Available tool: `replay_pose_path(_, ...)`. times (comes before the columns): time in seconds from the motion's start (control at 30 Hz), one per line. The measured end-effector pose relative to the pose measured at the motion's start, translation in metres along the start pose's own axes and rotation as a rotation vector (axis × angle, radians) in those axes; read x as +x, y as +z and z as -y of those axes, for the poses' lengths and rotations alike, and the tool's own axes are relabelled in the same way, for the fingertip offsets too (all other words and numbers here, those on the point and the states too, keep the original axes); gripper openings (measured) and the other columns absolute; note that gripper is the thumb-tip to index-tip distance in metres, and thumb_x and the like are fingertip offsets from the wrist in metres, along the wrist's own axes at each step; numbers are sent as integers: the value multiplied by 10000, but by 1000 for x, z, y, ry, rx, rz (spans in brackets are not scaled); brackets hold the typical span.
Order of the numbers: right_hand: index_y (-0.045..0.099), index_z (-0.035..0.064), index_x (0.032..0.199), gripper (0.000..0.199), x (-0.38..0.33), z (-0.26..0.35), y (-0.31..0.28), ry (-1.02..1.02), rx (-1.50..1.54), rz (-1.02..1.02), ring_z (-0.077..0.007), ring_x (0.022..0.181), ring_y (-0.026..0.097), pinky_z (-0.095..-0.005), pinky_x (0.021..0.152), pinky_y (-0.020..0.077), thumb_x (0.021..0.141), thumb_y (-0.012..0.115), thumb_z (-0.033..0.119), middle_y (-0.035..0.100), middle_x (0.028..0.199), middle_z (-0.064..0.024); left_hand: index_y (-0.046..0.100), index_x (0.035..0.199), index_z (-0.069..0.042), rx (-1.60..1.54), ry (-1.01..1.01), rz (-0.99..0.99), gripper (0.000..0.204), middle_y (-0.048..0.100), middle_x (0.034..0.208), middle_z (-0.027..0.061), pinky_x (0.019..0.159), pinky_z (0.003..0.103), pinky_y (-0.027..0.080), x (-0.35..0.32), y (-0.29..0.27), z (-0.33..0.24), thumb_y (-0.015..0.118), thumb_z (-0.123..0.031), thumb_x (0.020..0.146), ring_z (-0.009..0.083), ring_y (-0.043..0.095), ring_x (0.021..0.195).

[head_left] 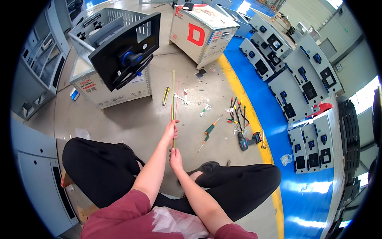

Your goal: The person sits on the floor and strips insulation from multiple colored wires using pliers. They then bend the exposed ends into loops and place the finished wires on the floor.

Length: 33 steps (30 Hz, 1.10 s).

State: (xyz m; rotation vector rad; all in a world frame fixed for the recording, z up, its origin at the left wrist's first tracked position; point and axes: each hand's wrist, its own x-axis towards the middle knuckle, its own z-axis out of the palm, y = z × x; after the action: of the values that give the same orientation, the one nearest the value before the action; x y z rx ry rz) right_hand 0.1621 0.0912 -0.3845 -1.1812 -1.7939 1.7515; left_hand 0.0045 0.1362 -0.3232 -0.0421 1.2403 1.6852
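Thin long yellow, red and green strands (pixel 174 109), wires or narrow tubing by their look, run away from me just above the floor. My left hand (pixel 170 130) is closed around them partway along. Closer to my body, my right hand (pixel 175 160) pinches their near end, its fingertips partly hidden. Left of the strands lies a yellow utility knife (pixel 165 96). Open-end wrenches (pixel 184 97) lie just right of them, beside a loose pinkish-red strand (pixel 178 88). A smaller wrench (pixel 205 109) is farther right.
Two screwdrivers (pixel 214 124), short black cables with coloured ends (pixel 237 112) and a cordless drill (pixel 249 140) lie to the right. A crate (pixel 119 89) bearing a cabinet with a dark door (pixel 125 51) stands ahead left; another crate (pixel 199 38) stands beyond. Grey panels (pixel 298 93) line the blue floor.
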Motion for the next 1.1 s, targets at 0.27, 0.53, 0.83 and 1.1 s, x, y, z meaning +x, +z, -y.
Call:
replay_pose_path(0.27,620,45,1069,305,13,-34,9,150,-190,85,-185,583,604,-359,521,509,1122,458,299,640,749,-67,634,1238,-87,356,-149,-204,311,689,872,66,556,377,538,29,-71,62,514,-338,1099,189,629,667)
replay_pose_path(0.53,632,10,1086,278,17,-82,19,436,-90,279,-210,614,651,-372,548,550,1097,500,254,663,771,-88,761,1081,-2,440,-221,-428,223,754,881,145,640,420,556,24,-126,154,661,-184,1002,252,700,711)
replay_pose_path(0.83,633,31,1294,429,9,-68,17,358,-660,-104,-401,1318,510,-502,1142,395,914,660,226,584,1365,-221,760,1198,8,409,-69,-634,301,769,959,111,816,403,559,19,-163,140,733,-176,960,253,694,842)
replay_pose_path(1.1,475,107,1464,641,70,-45,-62,563,-627,-606,-382,1423,384,-534,1173,353,879,704,234,403,1515,-180,750,1040,-59,218,-234,-310,215,596,761,-47,508,272,318,9,-95,90,844,-181,890,69,425,585)
